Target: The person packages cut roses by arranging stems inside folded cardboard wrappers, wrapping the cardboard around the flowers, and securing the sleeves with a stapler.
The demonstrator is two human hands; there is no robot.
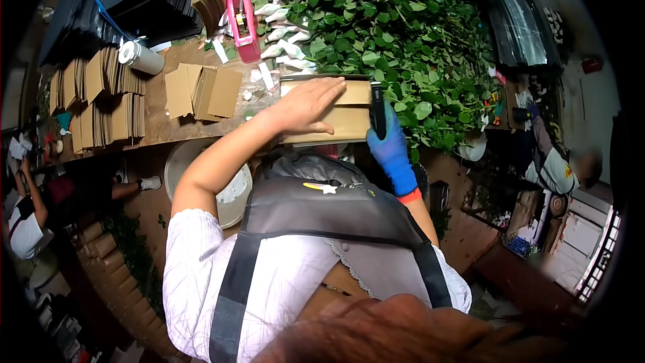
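Note:
My bare left hand (310, 105) lies flat on a folded cardboard wrap (349, 115) at the table's front edge, its fingers stretched and pressed together, thumb apart. In a blue glove with a red cuff, my right hand (390, 144) is closed around a black stapler (377, 111). The stapler stands along the right edge of the cardboard. Leafy green stems (396, 33) are heaped just beyond and to the right of both hands. What lies inside the cardboard is hidden.
Left on the wooden table (158, 131) are loose cardboard sheets (201, 92), stacked cardboard (107, 104), a white cup (141, 58) and a pink tape dispenser (245, 33). White-wrapped flower heads (289, 47) border the leaves. A white bucket (234, 195) stands below. People work at both sides.

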